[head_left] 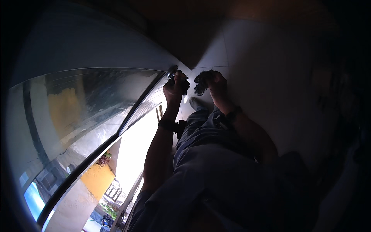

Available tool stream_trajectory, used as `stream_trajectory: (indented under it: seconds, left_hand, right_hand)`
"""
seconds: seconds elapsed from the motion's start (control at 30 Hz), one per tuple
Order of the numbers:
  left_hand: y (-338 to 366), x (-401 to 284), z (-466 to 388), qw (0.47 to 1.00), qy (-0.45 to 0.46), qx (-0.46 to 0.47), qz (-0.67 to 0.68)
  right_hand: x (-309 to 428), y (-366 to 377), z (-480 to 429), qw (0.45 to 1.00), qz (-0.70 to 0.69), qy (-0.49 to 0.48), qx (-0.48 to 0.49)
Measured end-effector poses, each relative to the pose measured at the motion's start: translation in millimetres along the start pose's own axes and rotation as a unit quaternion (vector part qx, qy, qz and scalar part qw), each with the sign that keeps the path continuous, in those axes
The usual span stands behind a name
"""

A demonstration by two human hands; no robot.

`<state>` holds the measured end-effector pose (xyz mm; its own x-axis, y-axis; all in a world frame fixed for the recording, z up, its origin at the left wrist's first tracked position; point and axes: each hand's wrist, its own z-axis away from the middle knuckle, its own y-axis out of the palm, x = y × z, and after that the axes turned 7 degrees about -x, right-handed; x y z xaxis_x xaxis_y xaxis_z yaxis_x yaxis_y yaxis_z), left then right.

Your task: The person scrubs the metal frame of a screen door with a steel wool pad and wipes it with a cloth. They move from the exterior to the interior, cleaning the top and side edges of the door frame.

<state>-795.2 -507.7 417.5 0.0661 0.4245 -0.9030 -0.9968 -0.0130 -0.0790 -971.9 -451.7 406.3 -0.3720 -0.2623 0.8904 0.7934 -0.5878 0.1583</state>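
Observation:
My left hand is closed around a dark object, perhaps a bottle or can, with a pale or yellowish part near the thumb; shadow hides its exact kind. It is held beside the edge of a glass-paned door, close to a small metal fitting. Just to the right, my right hand grips a dark, crumpled, ragged-edged clump, perhaps a cloth or scourer. A gap separates the two held things. Both wrists wear dark bands.
The door's glass with its dark frame fills the left side and reflects a wall. Bright daylight comes through the opening below it, where a yellow-and-white wall stands outside. My shoe rests on the tiled floor. The right side is very dark.

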Motion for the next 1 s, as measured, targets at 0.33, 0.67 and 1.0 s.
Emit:
stream_trajectory:
  seconds: [0.33,0.67,1.0]
  left_hand:
    - [-23.6,26.0,86.8,0.946,-0.152,0.092,0.272]
    - [-4.9,-25.7,156.3,0.925,-0.136,0.131,0.331]
    - [8.7,-8.4,175.6,0.895,-0.164,0.12,0.398]
  right_hand:
    - [31.5,6.2,37.4,0.965,0.148,-0.105,0.189]
    - [75.2,-12.2,65.0,0.792,0.281,-0.404,0.362]
    - [67.6,-40.8,38.4,0.823,0.216,-0.006,0.525]
